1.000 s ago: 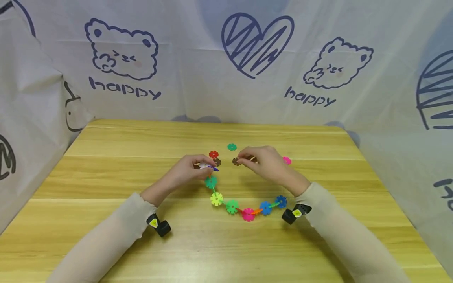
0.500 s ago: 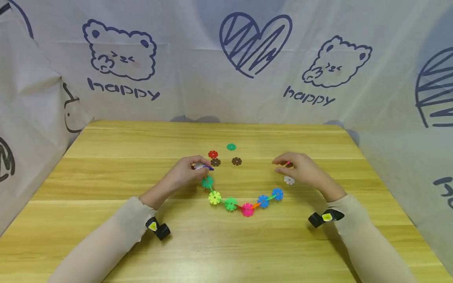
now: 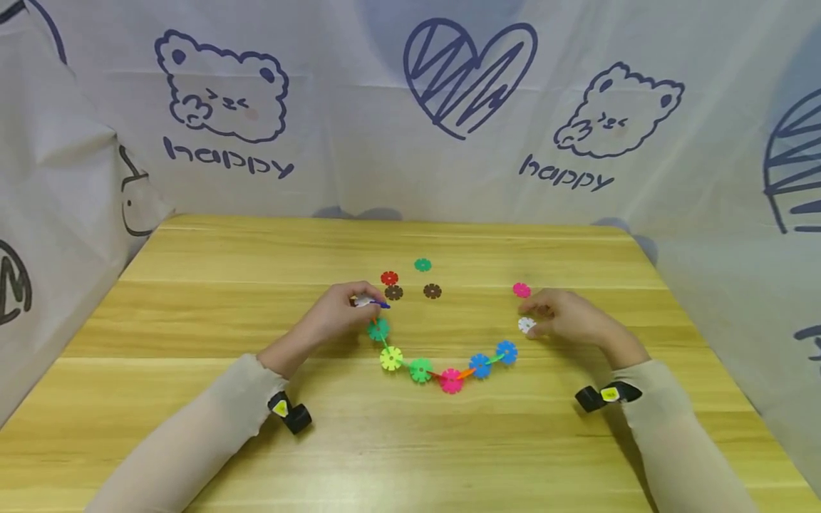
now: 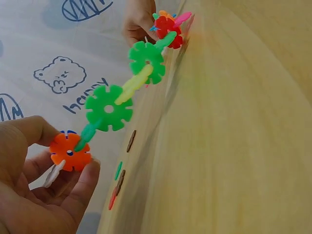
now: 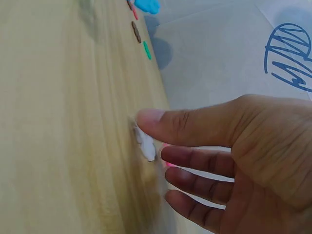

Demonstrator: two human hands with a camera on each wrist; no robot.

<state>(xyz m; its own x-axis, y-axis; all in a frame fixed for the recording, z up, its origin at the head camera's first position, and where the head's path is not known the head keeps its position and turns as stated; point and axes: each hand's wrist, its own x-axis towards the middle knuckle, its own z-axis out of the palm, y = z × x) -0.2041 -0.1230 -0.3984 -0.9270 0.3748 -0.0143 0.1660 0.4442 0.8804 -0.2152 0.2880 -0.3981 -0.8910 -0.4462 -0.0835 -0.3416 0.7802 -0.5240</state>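
Observation:
In the head view my left hand point(image 3: 340, 311) grips one end of a chain of slotted plastic snowflake discs. The left wrist view shows an orange disc point(image 4: 70, 152) between thumb and fingers, with a white disc point(image 4: 54, 174) beside it. From there the chain curves right through a yellow disc point(image 3: 391, 358) and a pink disc point(image 3: 452, 381) to a blue disc point(image 3: 507, 353) at its far end. My right hand point(image 3: 567, 317) is at a loose white disc point(image 3: 527, 325), its thumb at the disc's edge and the other fingers bent loosely.
Loose discs lie behind the chain on the wooden table point(image 3: 410, 449): red point(image 3: 389, 278), green point(image 3: 422, 265), two brown, one of them a brown disc point(image 3: 432, 291), and a pink disc point(image 3: 522, 290) beyond my right hand. A white printed cloth point(image 3: 359, 157) hangs behind.
My right hand has moved right from the brown disc, past the pink one, and down to the loose white disc. My left hand stays nearly still with the chain.

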